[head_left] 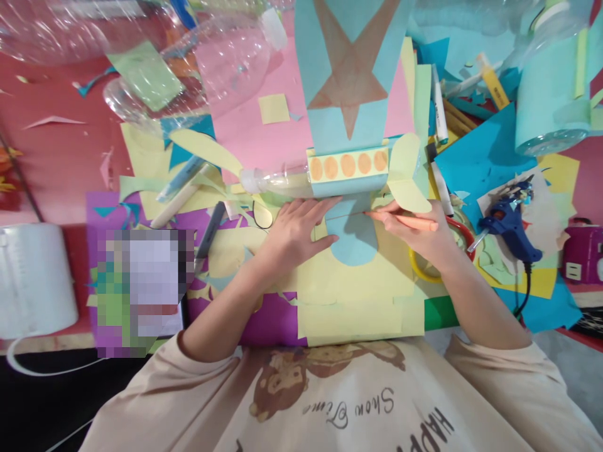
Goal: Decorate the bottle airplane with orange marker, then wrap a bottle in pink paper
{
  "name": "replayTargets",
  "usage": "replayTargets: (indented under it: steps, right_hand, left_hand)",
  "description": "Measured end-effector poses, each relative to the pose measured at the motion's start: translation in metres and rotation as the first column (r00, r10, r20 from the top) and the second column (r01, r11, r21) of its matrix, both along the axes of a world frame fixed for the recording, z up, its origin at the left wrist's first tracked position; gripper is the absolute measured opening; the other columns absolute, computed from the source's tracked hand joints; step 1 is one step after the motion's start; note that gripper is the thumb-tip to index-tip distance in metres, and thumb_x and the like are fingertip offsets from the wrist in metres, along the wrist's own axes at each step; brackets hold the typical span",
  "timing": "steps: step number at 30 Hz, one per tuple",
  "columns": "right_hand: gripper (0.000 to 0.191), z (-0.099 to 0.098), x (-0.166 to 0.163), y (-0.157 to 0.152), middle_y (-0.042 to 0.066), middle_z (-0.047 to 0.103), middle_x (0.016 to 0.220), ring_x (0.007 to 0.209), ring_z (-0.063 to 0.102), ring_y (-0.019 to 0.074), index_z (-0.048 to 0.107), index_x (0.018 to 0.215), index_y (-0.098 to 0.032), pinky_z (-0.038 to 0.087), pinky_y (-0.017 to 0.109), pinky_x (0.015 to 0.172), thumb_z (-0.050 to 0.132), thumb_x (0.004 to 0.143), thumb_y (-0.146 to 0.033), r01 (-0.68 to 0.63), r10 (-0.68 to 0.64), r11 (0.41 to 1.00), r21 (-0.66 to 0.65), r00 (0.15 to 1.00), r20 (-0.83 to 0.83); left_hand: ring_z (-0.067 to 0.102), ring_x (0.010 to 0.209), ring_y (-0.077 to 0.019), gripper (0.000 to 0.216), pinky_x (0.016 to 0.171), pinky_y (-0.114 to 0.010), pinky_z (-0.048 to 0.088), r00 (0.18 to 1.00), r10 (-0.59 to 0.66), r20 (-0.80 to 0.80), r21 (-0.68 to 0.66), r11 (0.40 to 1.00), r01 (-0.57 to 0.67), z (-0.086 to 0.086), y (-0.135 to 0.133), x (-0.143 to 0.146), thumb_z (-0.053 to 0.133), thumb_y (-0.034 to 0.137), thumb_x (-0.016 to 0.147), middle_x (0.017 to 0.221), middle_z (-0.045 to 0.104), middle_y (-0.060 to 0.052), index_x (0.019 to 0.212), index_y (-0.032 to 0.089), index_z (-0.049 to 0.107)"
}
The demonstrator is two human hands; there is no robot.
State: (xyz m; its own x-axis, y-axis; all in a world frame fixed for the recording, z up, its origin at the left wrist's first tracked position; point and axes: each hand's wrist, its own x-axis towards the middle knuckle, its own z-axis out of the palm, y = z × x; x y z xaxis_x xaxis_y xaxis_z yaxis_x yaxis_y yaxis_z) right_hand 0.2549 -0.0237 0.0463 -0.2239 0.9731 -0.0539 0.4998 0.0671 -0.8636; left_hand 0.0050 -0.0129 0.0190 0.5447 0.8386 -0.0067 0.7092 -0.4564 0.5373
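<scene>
My left hand (296, 232) lies flat with fingers spread, pressing on a rounded light blue paper piece (355, 242) and the yellow paper sheet (358, 295) under it. My right hand (417, 229) grips an orange pencil (405, 220), its tip touching the upper edge of the blue piece. Just beyond my hands lies a plastic bottle (277, 179) wrapped in blue paper with a yellow band of orange dots (347, 165) and a pale yellow paper fin (407, 172).
A blue sheet with a brown star (351, 69) lies behind the bottle. A blue glue gun (511, 226) sits at the right, scissors with yellow and red handles (424, 273) under my right wrist. Markers (439, 110), clear bottles (188, 69), a white roll (32, 279) and paper scraps surround.
</scene>
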Motion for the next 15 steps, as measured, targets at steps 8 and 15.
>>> replayTargets:
  steps: [8,15]
  right_hand:
    - [0.009,-0.0015,0.0060,-0.0026,0.001,0.077,0.079,0.073,0.071,0.0201,0.069,0.072,-0.021,0.055,0.032,0.065,0.063,0.080,-0.019,0.072,-0.072,0.997,0.016,0.997,0.020]
    - [0.012,-0.0019,0.0067,-0.0020,0.003,0.078,0.082,0.077,0.071,0.0203,0.072,0.078,-0.021,0.053,0.030,0.058,0.061,0.081,-0.020,0.080,-0.080,0.997,0.014,0.997,0.020]
  left_hand:
    - [0.053,0.080,-0.0196,0.053,0.079,-0.033,0.042,1.000,0.004,0.005,0.017,1.000,-0.004,-0.0014,-0.0006,-0.0002,0.063,0.033,0.086,0.083,0.057,-0.001,0.136,0.021,0.050]
    - [0.053,0.082,-0.0199,0.054,0.079,-0.032,0.041,1.000,0.007,-0.006,-0.004,1.000,-0.007,-0.0004,-0.0002,0.0001,0.062,0.034,0.086,0.083,0.058,-0.001,0.137,0.021,0.050]
